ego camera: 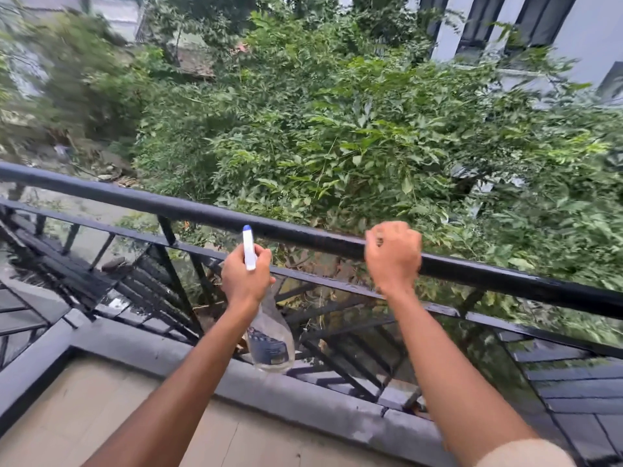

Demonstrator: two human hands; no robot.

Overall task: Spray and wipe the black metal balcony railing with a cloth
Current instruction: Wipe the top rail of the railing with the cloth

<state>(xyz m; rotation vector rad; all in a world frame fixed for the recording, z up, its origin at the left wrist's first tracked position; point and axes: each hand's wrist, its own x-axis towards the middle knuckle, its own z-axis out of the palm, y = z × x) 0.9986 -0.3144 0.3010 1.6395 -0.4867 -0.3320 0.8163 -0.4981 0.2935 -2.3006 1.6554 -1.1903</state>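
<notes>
The black metal railing (202, 208) crosses our view from the left edge down to the right, wet-looking and glossy. Our right hand (392, 256) sits on its top bar, fingers (387, 230) curled over it; we cannot tell whether a cloth lies under them. Our left hand (244, 278) grips the neck of a clear spray bottle (271, 345), its white nozzle pointing at the rail. Below run slanted bars, a grey curb (303, 396) and the beige tiled balcony floor (84, 406). Beyond the rail, dense green foliage (337, 129) and a white building (586, 35).
</notes>
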